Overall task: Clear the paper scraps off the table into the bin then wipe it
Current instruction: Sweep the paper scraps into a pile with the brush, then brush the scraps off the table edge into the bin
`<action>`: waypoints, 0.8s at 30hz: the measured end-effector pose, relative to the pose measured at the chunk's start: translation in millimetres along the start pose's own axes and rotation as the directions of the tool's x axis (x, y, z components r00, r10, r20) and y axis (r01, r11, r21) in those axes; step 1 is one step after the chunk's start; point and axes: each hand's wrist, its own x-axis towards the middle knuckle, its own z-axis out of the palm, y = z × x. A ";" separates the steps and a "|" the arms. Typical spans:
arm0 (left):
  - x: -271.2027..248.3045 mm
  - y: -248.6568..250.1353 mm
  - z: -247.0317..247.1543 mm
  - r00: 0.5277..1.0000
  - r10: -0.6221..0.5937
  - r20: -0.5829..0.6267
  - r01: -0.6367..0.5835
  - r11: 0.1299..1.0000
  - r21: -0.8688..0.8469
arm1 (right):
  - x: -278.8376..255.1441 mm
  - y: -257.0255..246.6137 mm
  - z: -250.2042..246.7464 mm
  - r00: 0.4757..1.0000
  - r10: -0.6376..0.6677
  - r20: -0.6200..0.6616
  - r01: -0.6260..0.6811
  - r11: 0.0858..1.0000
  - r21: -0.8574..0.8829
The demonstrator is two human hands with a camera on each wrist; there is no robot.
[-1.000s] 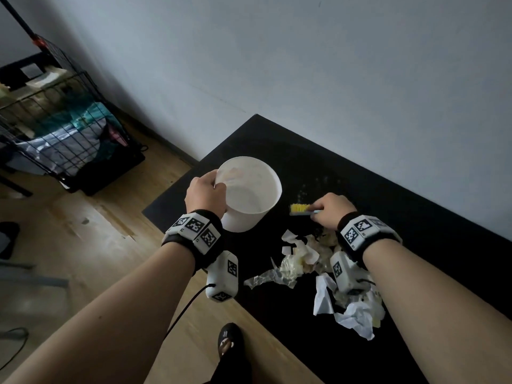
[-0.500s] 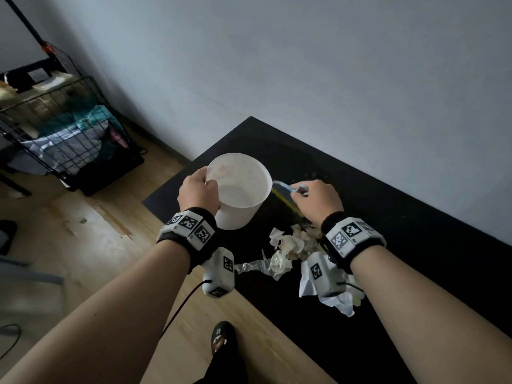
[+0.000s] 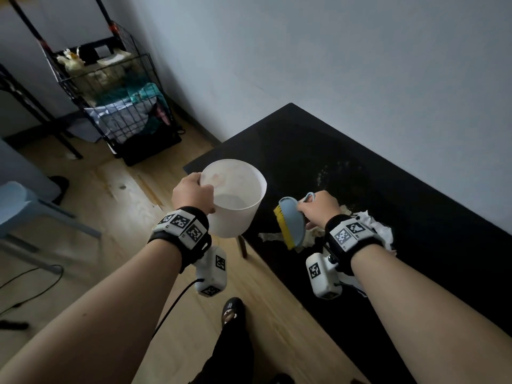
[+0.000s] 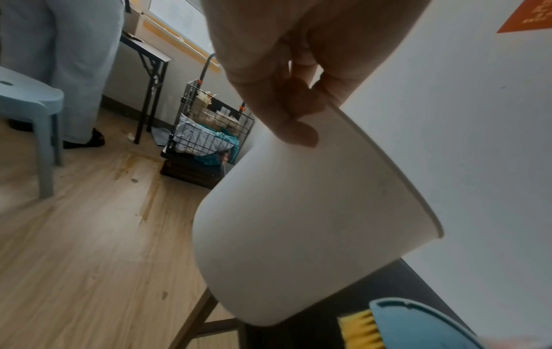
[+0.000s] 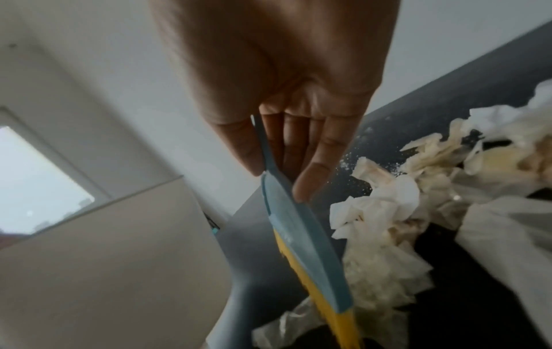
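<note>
While gripping the rim of the white bin [image 3: 235,200] with the left hand [image 3: 191,194], thumb inside the rim and fingers [image 4: 294,128] curled over the outer wall, holding it off the near-left edge of the black table [image 3: 388,189], above the wooden floor [image 3: 110,206]. Bin: plain white, round, open-topped, smooth-walled, tilting with its mouth facing up and toward the table. Pinching the thin handle of a small brush [image 3: 291,223] in the right hand [image 3: 318,207], thumb on one side and fingers [image 5: 313,174] on the other. Brush: pale blue back, yellow bristles, long axis running from the hand down toward the table's near edge, bristle side facing the bin, just right of it but not touching. Lying in a crumpled heap on the table right of the brush and partly under the right wrist: paper scraps [image 3: 376,231], white and cream, with fine white crumbs scattered farther back. Standing by the wall to the left: a wire rack [image 3: 119,106] holding cloth items; at the far left, a pale blue stool [image 3: 16,206].
</note>
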 end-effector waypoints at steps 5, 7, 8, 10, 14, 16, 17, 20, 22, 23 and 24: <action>-5.4 -27.7 -8.5 0.989 -0.106 0.105 0.092 0.987 0.131 | -8.3 3.6 2.4 0.999 -0.027 -0.043 0.021 0.990 -0.143; -8.3 -37.0 -7.9 0.982 -0.144 0.125 0.127 0.983 0.134 | -11.8 2.5 4.6 0.998 -0.048 -0.038 0.042 0.987 -0.154; -10.2 -40.2 -7.9 0.978 -0.158 0.139 0.141 0.982 0.127 | -12.7 2.0 5.9 0.997 -0.061 -0.042 0.054 0.985 -0.161; -14.1 -45.8 -8.9 0.968 -0.190 0.165 0.172 0.978 0.118 | -15.2 0.7 8.5 0.994 -0.090 -0.062 0.078 0.983 -0.167; -22.0 -51.7 -12.9 0.943 -0.243 0.228 0.215 0.966 0.141 | -20.4 -1.8 14.2 0.986 -0.135 -0.098 0.119 0.980 -0.157; -24.8 -53.5 -14.0 0.924 -0.272 0.268 0.230 0.957 0.177 | -23.6 -4.3 18.0 0.981 -0.160 -0.107 0.143 0.978 -0.152; -26.3 -55.3 -13.9 0.913 -0.291 0.285 0.241 0.950 0.198 | -25.4 -5.9 19.6 0.979 -0.174 -0.109 0.156 0.976 -0.151; -31.7 -70.5 -9.0 0.885 -0.348 0.310 0.252 0.917 0.309 | -30.4 -10.8 21.5 0.973 -0.203 -0.105 0.186 0.970 -0.157; -35.2 -84.7 -3.3 0.881 -0.370 0.295 0.252 0.894 0.371 | -34.1 -13.7 20.7 0.964 -0.238 -0.118 0.214 0.959 -0.187; -36.4 -90.7 -0.3 0.883 -0.374 0.283 0.246 0.884 0.398 | -36.4 -14.9 19.4 0.957 -0.259 -0.133 0.230 0.952 -0.200; -37.0 -95.7 3.3 0.885 -0.371 0.280 0.232 0.875 0.426 | -39.3 -15.5 17.6 0.949 -0.277 -0.152 0.242 0.947 -0.214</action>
